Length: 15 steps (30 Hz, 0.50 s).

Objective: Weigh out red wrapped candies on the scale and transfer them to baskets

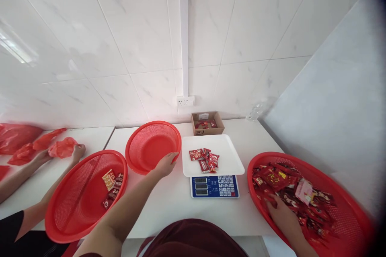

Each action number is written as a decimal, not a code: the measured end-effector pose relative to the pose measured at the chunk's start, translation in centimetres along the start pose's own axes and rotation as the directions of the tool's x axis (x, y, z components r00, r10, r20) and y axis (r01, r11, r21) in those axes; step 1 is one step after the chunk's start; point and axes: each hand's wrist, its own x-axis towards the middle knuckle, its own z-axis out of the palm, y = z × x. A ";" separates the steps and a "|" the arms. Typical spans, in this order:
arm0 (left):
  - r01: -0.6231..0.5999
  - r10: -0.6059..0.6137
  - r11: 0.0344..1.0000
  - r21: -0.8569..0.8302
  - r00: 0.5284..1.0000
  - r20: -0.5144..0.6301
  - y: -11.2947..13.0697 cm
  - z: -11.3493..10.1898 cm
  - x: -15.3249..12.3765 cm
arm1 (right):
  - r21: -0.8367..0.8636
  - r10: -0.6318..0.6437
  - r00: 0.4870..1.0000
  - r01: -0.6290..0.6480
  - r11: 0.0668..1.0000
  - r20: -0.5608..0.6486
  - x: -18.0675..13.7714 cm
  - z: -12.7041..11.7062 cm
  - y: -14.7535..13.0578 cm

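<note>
Left hand (165, 164) gripping the rim of the empty middle basket (144, 148), frame centre; right hand (279, 213) buried in sweets (289, 192) in the lower-right basket (346, 192), fingers curled, grip unclear. A few sweets already on the scale tray (229, 160), a few more in the lower-left basket (75, 200), so weighing apparently just begun, most stock untouched. Co-worker's hands (76, 150) on red bags (62, 146), far left.

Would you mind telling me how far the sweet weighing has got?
Done: a few red packets lie on the scale tray, and some sweets sit in the left basket. In hand: the left hand touches the empty middle basket's rim; the right hand digs into the right basket. Left: that basket's large heap.
</note>
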 end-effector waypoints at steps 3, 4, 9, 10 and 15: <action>-0.129 0.131 0.991 0.047 0.990 -0.053 3.1 2.0 1.9 | 0.080 0.000 0.999 0.004 0.997 -0.041 -0.8 -1.0 -2.5; -0.163 0.165 0.985 0.060 0.985 -0.039 4.1 2.6 2.6 | 0.111 -0.038 0.997 0.045 0.993 -0.067 -1.0 -1.1 -3.3; -0.167 0.158 0.977 0.133 0.984 0.080 7.6 5.2 5.7 | 0.085 -0.244 0.958 0.259 0.962 -0.152 -1.5 -0.1 -5.9; -0.167 0.156 0.977 0.136 0.984 0.088 7.9 5.5 6.1 | 0.067 -0.242 0.960 0.253 0.965 -0.143 -1.6 0.1 -6.0; -0.146 0.137 0.982 0.119 0.987 0.079 7.5 5.7 6.6 | 0.042 -0.182 0.981 0.185 0.982 -0.067 -1.8 0.3 -5.9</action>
